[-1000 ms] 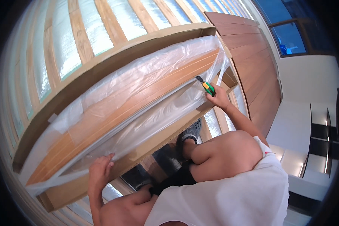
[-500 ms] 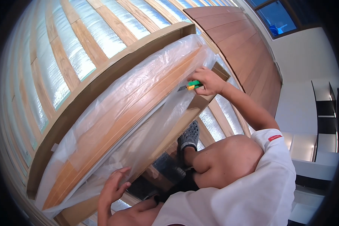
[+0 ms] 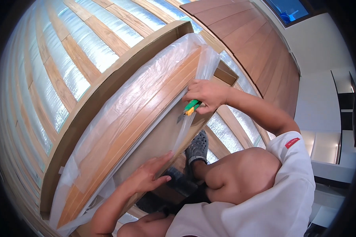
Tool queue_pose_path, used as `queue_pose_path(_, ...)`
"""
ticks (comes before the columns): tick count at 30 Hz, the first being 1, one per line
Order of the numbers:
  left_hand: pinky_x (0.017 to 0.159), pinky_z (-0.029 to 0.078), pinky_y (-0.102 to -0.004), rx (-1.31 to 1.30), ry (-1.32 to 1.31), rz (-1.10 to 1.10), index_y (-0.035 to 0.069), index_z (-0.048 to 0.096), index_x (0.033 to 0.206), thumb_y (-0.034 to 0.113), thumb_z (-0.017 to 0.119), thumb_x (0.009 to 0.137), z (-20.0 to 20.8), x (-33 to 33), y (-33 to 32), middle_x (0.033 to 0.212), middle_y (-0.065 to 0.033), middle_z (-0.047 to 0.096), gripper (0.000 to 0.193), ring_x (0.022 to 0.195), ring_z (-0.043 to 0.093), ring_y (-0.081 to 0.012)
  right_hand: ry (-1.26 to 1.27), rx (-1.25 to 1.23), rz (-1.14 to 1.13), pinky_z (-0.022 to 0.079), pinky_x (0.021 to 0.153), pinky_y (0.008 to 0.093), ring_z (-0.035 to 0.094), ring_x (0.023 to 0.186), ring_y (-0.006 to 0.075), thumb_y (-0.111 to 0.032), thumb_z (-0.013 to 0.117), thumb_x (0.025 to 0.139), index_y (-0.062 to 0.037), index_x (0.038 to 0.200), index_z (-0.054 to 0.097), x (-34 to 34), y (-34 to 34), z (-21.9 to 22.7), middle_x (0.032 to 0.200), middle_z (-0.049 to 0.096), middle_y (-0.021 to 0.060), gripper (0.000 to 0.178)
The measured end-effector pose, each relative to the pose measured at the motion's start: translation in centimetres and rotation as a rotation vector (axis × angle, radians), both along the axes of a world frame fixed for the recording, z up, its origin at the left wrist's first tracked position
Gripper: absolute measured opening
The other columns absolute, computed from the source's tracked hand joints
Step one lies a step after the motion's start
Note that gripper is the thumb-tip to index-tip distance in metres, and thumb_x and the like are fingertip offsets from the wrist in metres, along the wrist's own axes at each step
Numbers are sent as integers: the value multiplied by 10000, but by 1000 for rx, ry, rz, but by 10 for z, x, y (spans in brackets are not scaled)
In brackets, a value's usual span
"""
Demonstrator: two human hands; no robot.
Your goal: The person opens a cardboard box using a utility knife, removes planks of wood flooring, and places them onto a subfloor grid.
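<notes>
Nearest my viewpoint, I have the wearer's white T-shirt, on the near side of the long cardboard box, with a red tag on its right sleeve. Bare knees show there too, and 1 gray clog is set down just beside the box's near wall.

I see the left hand over the near side of the box, its fingers stretched out and its thumb spread away; that grip is open. Toward the box's right end, the right hand has its grip closed around a green-and-yellow utility knife, blade out and slanting down to the left. Clear plastic film runs in a narrow strip past that hand; I can't tell whether its fingers pinch the film as well.

Inside the box, a long orange-brown wooden board lies lengthwise, the film draped over its far part.

Past the box's far wall, wooden battens alternate with silvery foil sheeting. Off the box's right end, reddish-brown floorboards lie side by side. Farther beyond that end, I make out lit shelves, a pale wall and 1 window.
</notes>
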State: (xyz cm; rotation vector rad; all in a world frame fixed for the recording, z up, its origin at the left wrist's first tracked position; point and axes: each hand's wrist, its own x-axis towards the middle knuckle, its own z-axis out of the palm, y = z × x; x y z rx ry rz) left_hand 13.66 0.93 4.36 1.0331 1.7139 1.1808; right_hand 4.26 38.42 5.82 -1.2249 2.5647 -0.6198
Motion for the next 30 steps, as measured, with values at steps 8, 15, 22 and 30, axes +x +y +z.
queue_pose_path(8,1033,404,-422,-79,48,53,102,356,1482,279,644,898,-8,-17,9,1356,-221,528,674,1195,531,-395,-110,130,-545,480,772,462,585,847,380,-274,642,722,-63,975,594,45,72,-44,840,595,173,334)
queue_pose_path(15,968,460,-433,33,423,325,21,633,1177,134,614,901,-1,-30,-10,1227,-185,614,299,1122,574,-387,-209,23,-744,471,846,449,576,951,400,-267,637,736,-42,1100,595,57,66,-71,962,597,202,430)
queue_pose_path(22,1125,296,-494,-300,871,441,29,495,1361,164,758,738,-18,-30,-58,1445,-131,446,690,1340,389,-351,-114,-378,-1092,517,724,314,634,724,155,-238,625,796,-41,1135,650,60,63,-82,799,666,85,393)
queue_pose_path(30,1167,191,-538,-553,976,514,-29,317,1455,387,829,624,-8,-52,-42,1523,-244,290,1061,1426,272,-380,-73,-831,-1625,469,695,304,568,715,149,-347,607,878,-4,972,629,-12,55,-84,803,601,47,356)
